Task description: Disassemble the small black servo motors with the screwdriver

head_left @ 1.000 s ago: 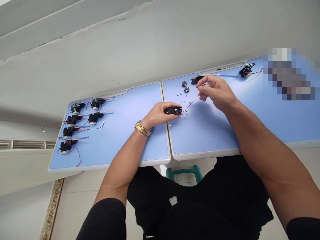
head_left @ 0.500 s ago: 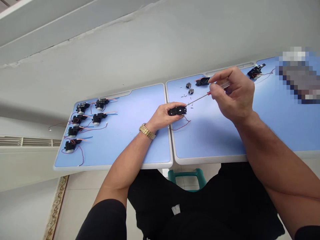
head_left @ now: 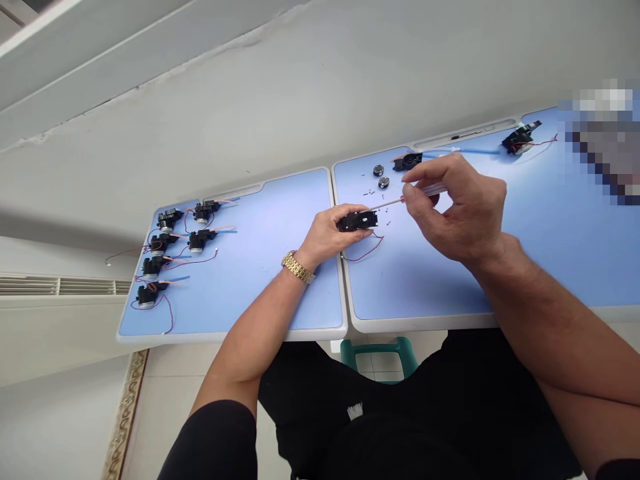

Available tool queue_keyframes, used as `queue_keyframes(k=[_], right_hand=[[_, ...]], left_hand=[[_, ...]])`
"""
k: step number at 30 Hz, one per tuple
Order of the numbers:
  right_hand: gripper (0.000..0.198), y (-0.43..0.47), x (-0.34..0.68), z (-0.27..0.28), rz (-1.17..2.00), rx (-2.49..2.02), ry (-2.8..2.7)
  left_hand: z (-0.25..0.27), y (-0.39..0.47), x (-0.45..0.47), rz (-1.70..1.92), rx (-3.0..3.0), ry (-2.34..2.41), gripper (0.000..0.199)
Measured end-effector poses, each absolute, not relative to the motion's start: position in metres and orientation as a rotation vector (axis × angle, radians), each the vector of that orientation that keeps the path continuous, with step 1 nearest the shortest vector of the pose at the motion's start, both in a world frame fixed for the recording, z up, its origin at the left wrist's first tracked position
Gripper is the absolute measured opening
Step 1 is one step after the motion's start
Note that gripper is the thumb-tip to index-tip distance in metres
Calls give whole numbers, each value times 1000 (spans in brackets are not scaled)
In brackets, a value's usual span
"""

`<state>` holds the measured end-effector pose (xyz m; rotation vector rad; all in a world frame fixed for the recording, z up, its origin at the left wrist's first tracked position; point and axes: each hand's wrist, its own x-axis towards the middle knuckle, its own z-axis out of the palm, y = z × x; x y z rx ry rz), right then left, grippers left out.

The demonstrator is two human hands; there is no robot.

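Note:
My left hand [head_left: 327, 233] grips a small black plastic housing [head_left: 356, 221] between thumb and fingers, low over the seam between two blue tabletops. A thin dark red wire [head_left: 365, 253] trails from under it. In my right hand [head_left: 457, 210] is a screwdriver [head_left: 393, 203] with a clear handle, its shaft slanting down to the left. The tip meets the upper edge of the housing; whether it sits on a screw is too small to tell. Several tiny screws [head_left: 389, 223] lie just right of the housing. Beyond them are two small round dark parts [head_left: 383, 182] and another black housing piece [head_left: 407, 162].
Several black assemblies [head_left: 201, 240] with wires and blue strips stand on the left table [head_left: 270, 267]. Another assembly [head_left: 520, 139] sits at the far right, near a blurred-out object [head_left: 610, 153]. A wall [head_left: 300, 100] runs behind the tables. A green stool [head_left: 380, 348] is underneath.
My right hand and the screwdriver have shifted a little to the left, with the shaft lying flatter against the housing. The left hand keeps its grip. The whole view has shifted slightly.

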<state>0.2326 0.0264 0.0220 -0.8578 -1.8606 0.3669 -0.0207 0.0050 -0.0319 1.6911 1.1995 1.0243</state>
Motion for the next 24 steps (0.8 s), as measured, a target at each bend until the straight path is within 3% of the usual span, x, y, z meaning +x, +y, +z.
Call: queue_keyframes(k=[24], right_hand=[[12,30,228,18,224,-795,-1935]], left_hand=[[-30,4,-21,968,1712,1195,40]])
